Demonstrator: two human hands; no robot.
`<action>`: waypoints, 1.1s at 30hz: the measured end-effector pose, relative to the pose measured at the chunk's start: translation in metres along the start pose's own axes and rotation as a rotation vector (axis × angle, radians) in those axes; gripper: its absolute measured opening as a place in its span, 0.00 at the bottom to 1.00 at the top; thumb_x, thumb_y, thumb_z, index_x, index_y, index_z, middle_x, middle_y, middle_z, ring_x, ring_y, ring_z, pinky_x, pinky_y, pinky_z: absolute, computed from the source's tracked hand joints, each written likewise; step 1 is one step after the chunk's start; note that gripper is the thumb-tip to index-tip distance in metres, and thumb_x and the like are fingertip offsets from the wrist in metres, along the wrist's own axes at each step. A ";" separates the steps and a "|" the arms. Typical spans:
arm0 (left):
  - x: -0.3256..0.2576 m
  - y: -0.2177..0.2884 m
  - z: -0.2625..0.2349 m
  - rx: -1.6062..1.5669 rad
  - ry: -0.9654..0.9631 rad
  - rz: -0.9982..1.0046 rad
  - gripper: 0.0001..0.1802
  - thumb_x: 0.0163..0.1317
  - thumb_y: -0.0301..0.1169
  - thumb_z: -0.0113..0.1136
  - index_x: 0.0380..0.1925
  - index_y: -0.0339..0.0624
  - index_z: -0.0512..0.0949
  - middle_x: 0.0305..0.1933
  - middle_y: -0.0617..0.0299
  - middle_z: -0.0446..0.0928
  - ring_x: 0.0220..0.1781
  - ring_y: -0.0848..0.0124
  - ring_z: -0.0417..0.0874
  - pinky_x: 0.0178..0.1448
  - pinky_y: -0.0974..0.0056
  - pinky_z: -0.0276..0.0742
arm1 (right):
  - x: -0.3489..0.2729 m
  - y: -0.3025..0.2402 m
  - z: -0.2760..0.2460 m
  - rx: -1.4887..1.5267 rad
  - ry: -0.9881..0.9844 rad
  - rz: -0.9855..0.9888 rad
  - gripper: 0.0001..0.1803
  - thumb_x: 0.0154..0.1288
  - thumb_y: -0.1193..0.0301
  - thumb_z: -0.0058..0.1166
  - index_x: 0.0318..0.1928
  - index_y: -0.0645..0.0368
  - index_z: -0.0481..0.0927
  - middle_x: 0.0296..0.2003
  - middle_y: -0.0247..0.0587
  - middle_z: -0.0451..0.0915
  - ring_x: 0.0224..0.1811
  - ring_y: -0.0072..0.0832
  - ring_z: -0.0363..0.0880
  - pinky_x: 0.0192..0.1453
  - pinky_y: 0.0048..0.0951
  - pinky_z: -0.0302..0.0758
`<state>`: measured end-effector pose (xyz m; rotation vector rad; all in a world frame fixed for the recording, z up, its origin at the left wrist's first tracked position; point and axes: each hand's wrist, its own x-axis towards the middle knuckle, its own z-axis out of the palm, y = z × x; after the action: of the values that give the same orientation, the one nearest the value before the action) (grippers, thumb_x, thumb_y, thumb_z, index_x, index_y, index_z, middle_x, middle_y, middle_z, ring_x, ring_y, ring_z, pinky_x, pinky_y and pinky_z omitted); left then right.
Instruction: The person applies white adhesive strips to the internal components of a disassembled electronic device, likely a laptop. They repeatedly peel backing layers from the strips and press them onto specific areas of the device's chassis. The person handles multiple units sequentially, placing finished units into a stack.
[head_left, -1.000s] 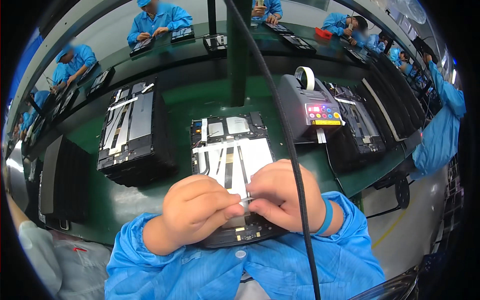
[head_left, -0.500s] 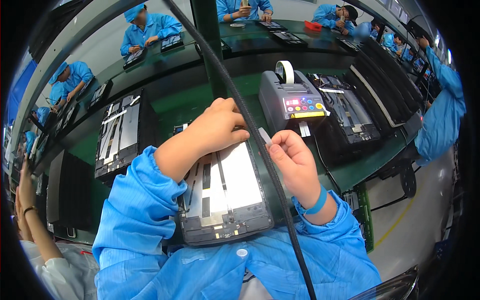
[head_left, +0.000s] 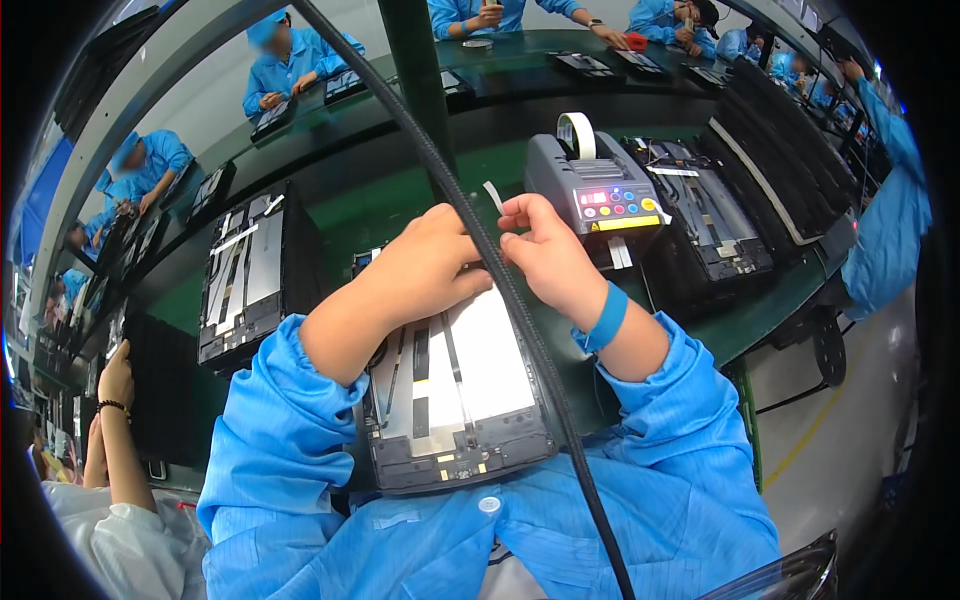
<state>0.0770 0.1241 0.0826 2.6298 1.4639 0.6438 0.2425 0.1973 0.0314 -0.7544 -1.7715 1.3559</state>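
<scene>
An opened tablet with a black frame and white inner panel lies on the green bench in front of me. Both my hands are raised above its far end. My right hand pinches a short white strip of tape between thumb and fingers. My left hand is curled beside it, fingertips meeting the right hand's; whether it also grips the strip is hidden behind a black cable. A grey tape dispenser with coloured buttons and a white tape roll stands just past my right hand.
A thick black cable hangs across the view in front of my hands. Stacks of opened tablets lie left, and more lie right of the dispenser. Another person's hand shows at lower left. Several blue-clad workers sit at the far bench.
My hands rose from the tablet's near end toward the dispenser. A white tape strip now sits in my right hand's fingers, lifted higher than half a second ago.
</scene>
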 end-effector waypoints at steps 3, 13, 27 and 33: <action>-0.009 -0.007 -0.008 -0.013 0.000 0.005 0.11 0.49 0.30 0.66 0.34 0.40 0.82 0.40 0.56 0.74 0.47 0.58 0.73 0.53 0.57 0.70 | -0.001 0.003 0.002 -0.309 0.078 -0.059 0.20 0.60 0.78 0.52 0.53 0.62 0.66 0.47 0.45 0.71 0.37 0.23 0.75 0.44 0.25 0.74; -0.022 -0.013 -0.007 -0.073 0.071 -0.048 0.14 0.47 0.29 0.67 0.37 0.42 0.83 0.40 0.57 0.75 0.48 0.58 0.74 0.53 0.58 0.70 | 0.024 0.002 0.007 0.041 -0.112 0.207 0.29 0.50 0.73 0.61 0.53 0.63 0.66 0.47 0.47 0.71 0.49 0.35 0.73 0.51 0.32 0.73; -0.026 -0.008 -0.005 0.222 0.117 0.000 0.13 0.50 0.34 0.64 0.37 0.45 0.84 0.38 0.58 0.75 0.45 0.58 0.74 0.51 0.57 0.68 | 0.021 -0.019 -0.014 -0.255 -0.166 -0.148 0.09 0.58 0.72 0.59 0.38 0.61 0.75 0.32 0.35 0.74 0.28 0.22 0.72 0.33 0.25 0.71; -0.029 -0.023 0.000 0.045 0.133 -0.080 0.08 0.51 0.33 0.61 0.31 0.47 0.84 0.37 0.59 0.72 0.45 0.60 0.72 0.51 0.57 0.68 | 0.041 -0.043 -0.012 -0.747 -0.594 -0.083 0.09 0.64 0.68 0.52 0.33 0.62 0.77 0.23 0.35 0.77 0.24 0.24 0.74 0.32 0.28 0.71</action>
<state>0.0454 0.1122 0.0671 2.5905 1.6285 0.8005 0.2304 0.2255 0.0839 -0.6692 -2.8184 0.8847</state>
